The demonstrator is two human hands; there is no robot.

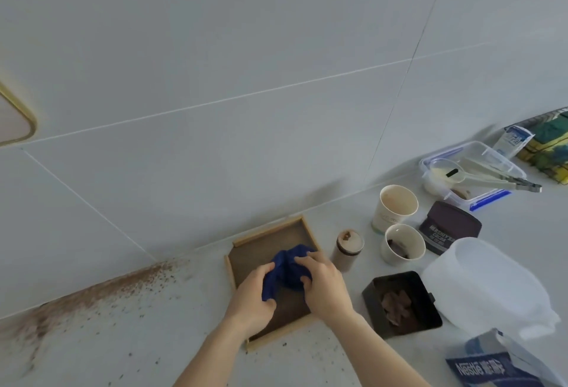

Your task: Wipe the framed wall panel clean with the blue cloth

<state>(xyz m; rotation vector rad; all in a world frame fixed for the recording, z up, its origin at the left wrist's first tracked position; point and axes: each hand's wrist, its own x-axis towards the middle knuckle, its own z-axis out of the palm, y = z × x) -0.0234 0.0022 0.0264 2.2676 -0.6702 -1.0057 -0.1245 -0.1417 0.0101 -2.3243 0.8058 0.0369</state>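
A bunched blue cloth [290, 268] lies in a shallow brown tray [270, 242] with a light wooden rim, on the pale counter. My left hand [250, 300] grips the cloth's left end. My right hand [325, 286] grips its right side, fingers curled over the fabric. At the far left edge, on the grey tiled wall, a corner of a panel with a rounded gold frame [18, 119] shows; most of it lies outside the view.
Brown powder [92, 294] is scattered along the wall base and counter at left. Right of the tray stand a small lidded jar [349, 250], two paper cups [396, 206], a black tin [402, 303], a translucent jug [485, 285], a plastic box with tongs [473, 171] and a Nestle bag [491, 365].
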